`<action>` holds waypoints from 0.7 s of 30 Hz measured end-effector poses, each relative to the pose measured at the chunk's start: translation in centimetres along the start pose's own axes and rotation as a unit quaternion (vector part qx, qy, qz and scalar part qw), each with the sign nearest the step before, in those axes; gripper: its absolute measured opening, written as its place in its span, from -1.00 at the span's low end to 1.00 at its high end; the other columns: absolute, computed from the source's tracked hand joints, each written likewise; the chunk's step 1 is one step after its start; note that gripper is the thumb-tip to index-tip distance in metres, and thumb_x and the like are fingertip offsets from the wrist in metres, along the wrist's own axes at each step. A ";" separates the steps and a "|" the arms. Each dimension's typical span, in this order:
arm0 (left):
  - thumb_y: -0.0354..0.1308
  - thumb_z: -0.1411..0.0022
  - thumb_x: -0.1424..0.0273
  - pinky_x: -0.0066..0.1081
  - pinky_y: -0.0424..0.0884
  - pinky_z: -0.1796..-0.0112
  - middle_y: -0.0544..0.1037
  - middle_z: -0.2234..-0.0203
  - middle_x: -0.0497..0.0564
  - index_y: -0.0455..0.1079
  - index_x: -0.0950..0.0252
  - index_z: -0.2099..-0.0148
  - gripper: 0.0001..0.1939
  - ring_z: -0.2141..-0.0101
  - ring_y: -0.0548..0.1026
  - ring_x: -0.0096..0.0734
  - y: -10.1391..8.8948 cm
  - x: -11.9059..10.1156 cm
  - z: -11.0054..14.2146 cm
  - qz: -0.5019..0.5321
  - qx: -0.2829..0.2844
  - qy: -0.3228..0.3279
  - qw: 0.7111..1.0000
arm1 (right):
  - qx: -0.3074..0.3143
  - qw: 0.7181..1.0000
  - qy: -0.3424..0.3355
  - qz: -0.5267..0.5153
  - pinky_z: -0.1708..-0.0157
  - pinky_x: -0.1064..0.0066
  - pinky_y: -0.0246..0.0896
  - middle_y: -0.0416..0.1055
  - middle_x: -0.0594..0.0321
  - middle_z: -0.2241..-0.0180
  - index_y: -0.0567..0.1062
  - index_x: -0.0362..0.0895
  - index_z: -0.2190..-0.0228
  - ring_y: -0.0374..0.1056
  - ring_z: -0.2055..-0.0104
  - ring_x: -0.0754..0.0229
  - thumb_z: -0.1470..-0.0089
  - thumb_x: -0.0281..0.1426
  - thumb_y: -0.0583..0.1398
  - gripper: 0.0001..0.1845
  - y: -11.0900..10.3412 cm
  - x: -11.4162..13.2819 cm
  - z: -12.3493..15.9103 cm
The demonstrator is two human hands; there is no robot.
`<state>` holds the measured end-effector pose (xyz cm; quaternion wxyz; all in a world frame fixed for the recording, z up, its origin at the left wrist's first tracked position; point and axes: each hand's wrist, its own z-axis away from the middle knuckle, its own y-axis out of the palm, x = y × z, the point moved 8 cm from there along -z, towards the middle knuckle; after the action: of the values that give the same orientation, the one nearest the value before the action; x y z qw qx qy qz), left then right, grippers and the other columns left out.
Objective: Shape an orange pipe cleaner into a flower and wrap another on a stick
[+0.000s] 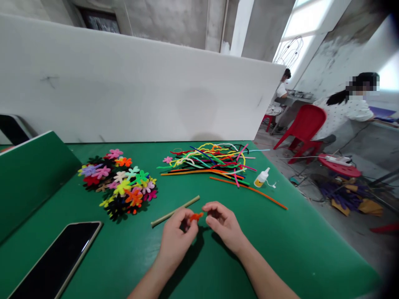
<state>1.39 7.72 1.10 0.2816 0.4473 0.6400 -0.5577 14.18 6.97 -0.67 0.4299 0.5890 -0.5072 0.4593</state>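
Between the thumb and fingers of my left hand (179, 232) is a small orange pipe-cleaner piece (195, 216), bent into a partly hidden shape. Just to its right, my right hand (225, 226) has its fingers curled with thumb and fingertips apart, and nothing shows between them. A thin greenish stick (175, 211) lies on the table behind my left hand. Farther back is a loose heap of coloured pipe cleaners (212, 160), with one orange pipe cleaner (249, 188) lying in front of it. To the left sits a pile of pipe-cleaner flowers (123, 182) in many colours.
A small white glue bottle (261, 178) stands on the green table (131, 253) at the right. At the front left lies a dark-screened phone (57, 259). A white partition (140, 87) closes off the back. Beyond the right edge, two people sit near red chairs (304, 124).
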 end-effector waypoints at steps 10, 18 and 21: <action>0.00 0.12 0.48 -0.56 0.04 0.62 0.11 0.74 -0.21 0.11 0.28 0.62 -0.87 0.67 0.09 -0.59 2.6 -0.1 -0.8 0.118 0.065 -0.115 0.984 | -0.049 0.996 -0.025 0.065 0.51 0.49 0.11 0.29 0.26 0.51 0.41 -0.17 0.50 0.20 0.47 0.28 0.03 -0.35 0.14 -0.86 -1.3 0.6 -0.3; -0.06 -0.04 0.50 -0.46 0.24 0.49 0.29 0.59 -0.07 0.21 0.29 0.49 -0.90 0.53 0.29 -0.44 2.1 -1.8 -0.5 -0.031 0.013 0.056 0.998 | -0.059 0.994 0.000 0.091 0.58 0.51 -0.01 0.15 0.35 0.62 0.29 -0.17 0.62 0.05 0.57 0.34 0.03 -0.34 0.13 -0.77 -1.6 0.2 -0.4; -0.07 -0.10 0.50 -0.42 0.28 0.45 0.33 0.55 -0.03 0.24 0.29 0.44 -0.89 0.49 0.32 -0.40 2.1 -1.8 0.1 -0.069 0.015 0.123 0.990 | -0.058 0.993 -0.013 0.106 0.57 0.50 -0.02 0.14 0.35 0.61 0.28 -0.17 0.63 0.04 0.57 0.34 0.03 -0.36 0.12 -0.77 -1.3 0.5 -0.2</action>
<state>4.07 7.08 1.61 0.1550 0.4718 0.6902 -0.5263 15.48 7.26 -0.16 0.4054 0.5118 -0.5982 0.4646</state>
